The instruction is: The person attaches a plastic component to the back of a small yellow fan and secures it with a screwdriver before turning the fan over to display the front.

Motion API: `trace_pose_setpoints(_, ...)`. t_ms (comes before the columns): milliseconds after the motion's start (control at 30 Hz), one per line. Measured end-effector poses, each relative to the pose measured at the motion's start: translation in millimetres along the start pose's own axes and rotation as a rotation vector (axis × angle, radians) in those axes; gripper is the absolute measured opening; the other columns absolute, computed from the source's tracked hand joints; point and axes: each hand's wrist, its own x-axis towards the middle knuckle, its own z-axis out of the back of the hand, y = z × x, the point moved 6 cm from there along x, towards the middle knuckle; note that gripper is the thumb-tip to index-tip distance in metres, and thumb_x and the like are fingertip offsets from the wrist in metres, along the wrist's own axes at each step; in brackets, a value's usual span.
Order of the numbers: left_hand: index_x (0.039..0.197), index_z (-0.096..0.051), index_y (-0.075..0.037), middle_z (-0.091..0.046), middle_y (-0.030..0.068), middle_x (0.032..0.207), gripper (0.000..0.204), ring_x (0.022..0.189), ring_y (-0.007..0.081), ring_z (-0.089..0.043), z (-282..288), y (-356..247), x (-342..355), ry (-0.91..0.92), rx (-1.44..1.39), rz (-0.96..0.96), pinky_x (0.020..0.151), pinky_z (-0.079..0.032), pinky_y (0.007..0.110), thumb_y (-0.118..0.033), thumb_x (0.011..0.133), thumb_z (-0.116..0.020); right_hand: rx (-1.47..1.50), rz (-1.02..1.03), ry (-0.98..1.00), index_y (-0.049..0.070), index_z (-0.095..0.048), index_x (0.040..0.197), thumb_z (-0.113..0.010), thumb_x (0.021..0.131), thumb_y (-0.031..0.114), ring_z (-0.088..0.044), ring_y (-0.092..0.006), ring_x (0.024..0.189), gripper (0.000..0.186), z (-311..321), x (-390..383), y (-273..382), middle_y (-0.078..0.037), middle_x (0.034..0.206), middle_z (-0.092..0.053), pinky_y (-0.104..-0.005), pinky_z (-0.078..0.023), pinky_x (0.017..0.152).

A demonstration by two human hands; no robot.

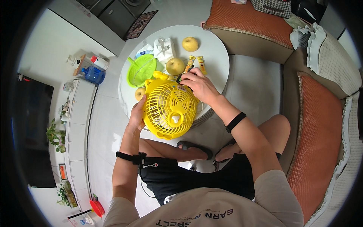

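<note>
A small yellow fan [159, 113] with a round slotted cage is tipped at the near edge of the round white table [211, 43], its cage toward me. My left hand [137, 113] is closed on the cage's left rim. At its upper right edge, my right hand [200, 85] is closed around a small black tool [180, 78], whose kind is mostly hidden by the fingers. The tool's end is against or close to the fan's yellow base. A pale cord hangs beside the fan on the right.
Around the fan are a green basket [132, 77], a white tissue pack [163, 51], yellow pears [190, 44] and yellow-wrapped snacks [203, 65]. A sofa with orange cushions [317, 151] stands right; a white cabinet [79, 132] runs along the left wall.
</note>
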Motion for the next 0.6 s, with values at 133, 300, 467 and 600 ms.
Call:
trace_pose_setpoints(133, 0.138, -0.058, 0.006, -0.075, 0.0143, 0.118, 0.053, 0.101, 0.0239, -0.076, 3.6, 5.3, 1.7, -0.013, -0.070, 0.033, 0.091, -0.063, 0.038, -0.041, 0.113, -0.054, -0.147, -0.273, 0.253, 0.007, -0.078, 0.111, -0.065, 0.085, -0.005, -0.055, -0.0281, 0.129, 0.031, -23.9, -17.5, -18.7, -0.001, 0.130, -0.067, -0.0380, -0.055, 0.106)
trace_pose_setpoints(300, 0.139, -0.058, 0.006, -0.075, 0.0143, 0.120, 0.054, 0.102, 0.0236, -0.075, -11.3, -1.2, 2.1, 0.012, 0.014, 0.007, 0.091, -0.063, 0.039, -0.041, 0.113, -0.055, 0.007, -0.470, 0.146, 0.012, -0.078, 0.118, -0.062, 0.086, -0.009, -0.057, -0.0341, 0.122, 0.041, -31.6, -48.7, -65.1, -0.007, 0.128, -0.067, -0.0438, -0.050, 0.111)
trace_pose_setpoints(467, 0.137, -0.059, 0.005, -0.075, 0.0142, 0.120, 0.053, 0.102, 0.0228, -0.076, -3.5, 0.1, 0.6, -0.006, -0.003, 0.026, 0.090, -0.064, 0.038, -0.041, 0.113, -0.055, 0.134, -0.420, -0.372, 0.012, -0.078, 0.113, -0.063, 0.083, -0.015, -0.059, -0.0353, 0.113, 0.042, 20.5, -23.5, -47.2, -0.007, 0.116, -0.070, -0.0449, -0.051, 0.104)
trace_pose_setpoints(600, 0.139, -0.059, 0.003, -0.075, 0.0138, 0.121, 0.052, 0.104, 0.0228, -0.076, -5.0, -0.9, 0.6, 0.023, -0.009, 0.057, 0.093, -0.064, 0.038, -0.042, 0.114, -0.052, 0.250, -0.154, -0.028, 0.009, -0.077, 0.116, -0.061, 0.081, -0.014, -0.058, -0.0331, 0.116, 0.044, -0.9, -12.7, -23.8, -0.008, 0.119, -0.068, -0.0406, -0.048, 0.109)
